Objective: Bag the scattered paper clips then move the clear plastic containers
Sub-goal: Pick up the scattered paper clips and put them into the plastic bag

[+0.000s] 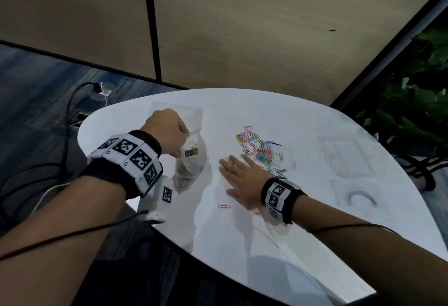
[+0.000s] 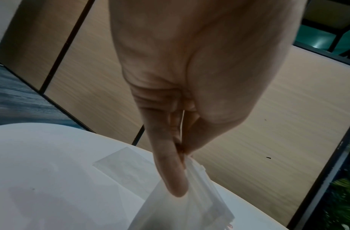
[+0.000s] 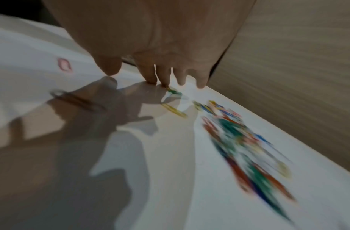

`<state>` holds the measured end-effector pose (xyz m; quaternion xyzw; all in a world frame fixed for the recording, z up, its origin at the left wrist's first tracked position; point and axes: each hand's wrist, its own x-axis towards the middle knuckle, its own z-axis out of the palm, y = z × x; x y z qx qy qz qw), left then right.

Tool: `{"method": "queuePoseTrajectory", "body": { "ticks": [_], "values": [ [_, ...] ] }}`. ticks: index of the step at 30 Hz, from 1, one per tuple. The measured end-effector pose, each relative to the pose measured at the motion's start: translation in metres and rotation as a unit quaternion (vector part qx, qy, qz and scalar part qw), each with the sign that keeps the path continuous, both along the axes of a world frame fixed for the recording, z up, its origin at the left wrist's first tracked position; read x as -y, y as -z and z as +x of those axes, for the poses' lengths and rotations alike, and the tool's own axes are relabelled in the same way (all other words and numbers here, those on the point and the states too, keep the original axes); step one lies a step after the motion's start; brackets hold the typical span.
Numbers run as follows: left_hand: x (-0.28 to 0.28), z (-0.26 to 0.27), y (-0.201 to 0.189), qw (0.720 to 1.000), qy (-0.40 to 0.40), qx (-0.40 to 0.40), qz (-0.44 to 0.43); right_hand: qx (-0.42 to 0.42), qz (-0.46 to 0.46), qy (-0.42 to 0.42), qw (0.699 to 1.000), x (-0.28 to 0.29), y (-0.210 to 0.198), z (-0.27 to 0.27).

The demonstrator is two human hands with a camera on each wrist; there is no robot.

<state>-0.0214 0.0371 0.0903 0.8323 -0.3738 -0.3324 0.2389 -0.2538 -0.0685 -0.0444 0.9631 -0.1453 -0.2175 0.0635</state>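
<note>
Dozens of coloured paper clips (image 1: pixel 260 151) are lying heaped at about one o'clock on the white bench (image 1: pixel 266 233) as I am watching from the head camera. My left hand (image 1: pixel 167 131) is pinching the rim of a clear plastic bag (image 1: pixel 191 162) between thumb (image 2: pixel 170 175) and fingers at eleven o'clock, its grip closed on the plastic, and a few clips are sitting inside the bag. My right hand (image 1: pixel 240 179) is lying flat with straight, spread fingers (image 3: pixel 150 73) near the centre, its grip open and holding nothing, fingertips touching the bench just beside the heap's nearest clips. A single pink clip (image 1: pixel 224 206) is lying alone at six o'clock of that hand. Two clear plastic containers (image 1: pixel 344 157) are sitting at three o'clock, well apart from the heap. A second flat bag (image 1: pixel 194 111) is lying behind the left hand. The right wrist view is blurring the heap.
</note>
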Motion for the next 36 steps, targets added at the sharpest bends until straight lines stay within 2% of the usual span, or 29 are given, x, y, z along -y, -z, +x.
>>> {"method": "queuePoseTrajectory", "body": {
  "ticks": [4,6,10,14,16,18,22,24,27,28,29,31,33,35,36],
  "values": [
    [0.0,-0.013,-0.005,1.0,0.028,0.013,0.002,-0.029,-0.026,0.143,0.989,0.039,-0.002,-0.023],
    [0.0,-0.018,-0.006,0.999,0.047,0.02,0.003,0.009,-0.001,0.208,0.978,0.048,-0.001,-0.026],
    [0.0,-0.024,-0.006,0.997,0.074,0.028,0.005,0.106,0.017,0.227,0.968,0.055,-0.002,-0.017],
    [0.002,-0.029,-0.006,0.995,0.092,0.034,0.004,0.106,0.022,0.29,0.951,0.061,-0.011,-0.009],
    [0.003,-0.033,-0.005,0.994,0.105,0.04,0.007,0.142,0.042,0.344,0.927,0.065,-0.014,-0.014],
    [0.004,-0.037,-0.004,0.992,0.114,0.046,0.009,0.214,0.079,0.415,0.881,0.068,-0.019,-0.019],
    [0.006,-0.04,-0.001,0.991,0.118,0.056,0.009,0.321,0.185,0.537,0.758,0.069,-0.034,-0.027],
    [0.007,-0.039,0.001,0.992,0.114,0.055,0.008,0.391,0.279,0.574,0.664,0.065,-0.051,-0.025],
    [0.008,-0.039,0.002,0.993,0.109,0.051,0.004,0.493,0.448,0.558,0.495,0.049,-0.085,-0.008],
    [0.009,-0.039,0.002,0.993,0.108,0.049,0.002,0.508,0.499,0.538,0.451,0.041,-0.096,-0.001],
    [0.009,-0.038,0.003,0.993,0.106,0.045,0.001,0.512,0.54,0.519,0.421,0.032,-0.105,0.007],
    [0.01,-0.038,0.004,0.995,0.099,0.033,0.0,0.491,0.597,0.493,0.399,0.012,-0.119,0.024],
    [0.011,-0.036,0.005,0.996,0.091,0.023,-0.005,0.461,0.632,0.48,0.398,-0.005,-0.121,0.038],
    [0.01,-0.035,0.005,0.996,0.087,0.019,-0.013,0.437,0.638,0.474,0.421,-0.017,-0.112,0.048],
    [0.009,-0.034,0.005,0.996,0.085,0.018,-0.017,0.429,0.619,0.472,0.458,-0.022,-0.106,0.051]
  ]
}}
